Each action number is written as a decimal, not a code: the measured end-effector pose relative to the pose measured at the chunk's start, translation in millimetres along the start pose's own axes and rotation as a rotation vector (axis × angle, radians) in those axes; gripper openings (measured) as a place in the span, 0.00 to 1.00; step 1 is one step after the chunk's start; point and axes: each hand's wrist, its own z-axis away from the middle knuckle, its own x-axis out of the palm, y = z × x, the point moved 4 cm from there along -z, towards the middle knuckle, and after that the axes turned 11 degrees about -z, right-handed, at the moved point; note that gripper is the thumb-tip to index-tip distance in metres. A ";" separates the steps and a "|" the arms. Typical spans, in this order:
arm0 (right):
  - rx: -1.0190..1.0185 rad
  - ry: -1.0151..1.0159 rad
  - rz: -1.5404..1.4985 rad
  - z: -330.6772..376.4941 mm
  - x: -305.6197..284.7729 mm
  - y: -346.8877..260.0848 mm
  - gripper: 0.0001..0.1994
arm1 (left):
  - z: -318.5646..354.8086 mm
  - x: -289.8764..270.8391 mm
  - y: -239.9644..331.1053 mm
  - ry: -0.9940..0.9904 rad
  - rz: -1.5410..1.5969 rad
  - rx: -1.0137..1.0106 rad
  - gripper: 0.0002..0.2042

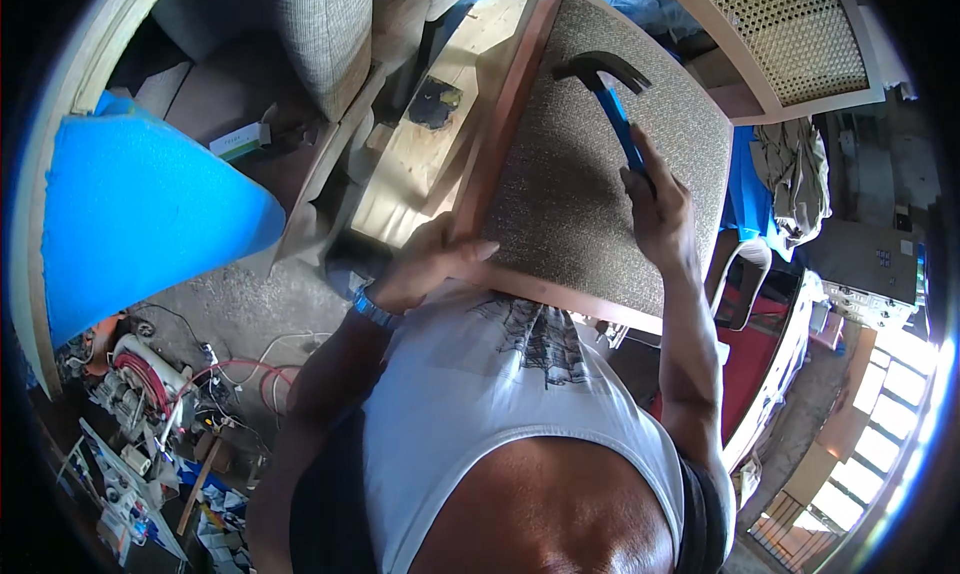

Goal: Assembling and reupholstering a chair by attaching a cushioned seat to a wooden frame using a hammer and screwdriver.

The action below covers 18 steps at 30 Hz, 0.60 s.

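Observation:
A chair seat [580, 174] with grey woven upholstery and a reddish wooden frame lies in front of me. My left hand [430, 264] grips the near left corner of that frame, thumb resting on the fabric. My right hand [660, 209] is shut on the blue handle of a claw hammer [605, 79]. The hammer's black head hovers over the far part of the seat.
A cane-back chair panel [790, 34] stands at the far right. A blue foam sheet [140, 214] lies on the left. Grey cushions [320, 24] sit at the top left. Tools and red cables [160, 394] litter the floor at the lower left.

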 end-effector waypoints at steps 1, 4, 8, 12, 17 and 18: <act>-0.076 0.044 -0.059 9.8 -4.0 -10.1 0.28 | 0.7 -0.8 -1.5 0.005 0.006 0.002 0.23; -0.216 0.208 -0.014 47.2 -35.2 -53.8 0.27 | 1.6 -1.6 -7.0 0.066 -0.140 -0.062 0.19; -0.337 0.164 -0.223 73.7 -28.4 -51.0 0.25 | -3.9 -0.8 -9.7 0.101 -0.068 0.007 0.17; -0.066 -0.120 0.082 67.9 7.5 -10.2 0.30 | -1.8 3.4 -12.1 0.171 -0.177 -0.026 0.18; -0.331 0.238 0.070 91.6 -23.2 -65.2 0.23 | -0.4 1.3 -19.7 0.186 -0.107 0.005 0.16; -0.071 0.304 -0.268 105.1 -17.0 -49.3 0.24 | -5.4 1.7 -16.7 0.179 -0.112 0.008 0.16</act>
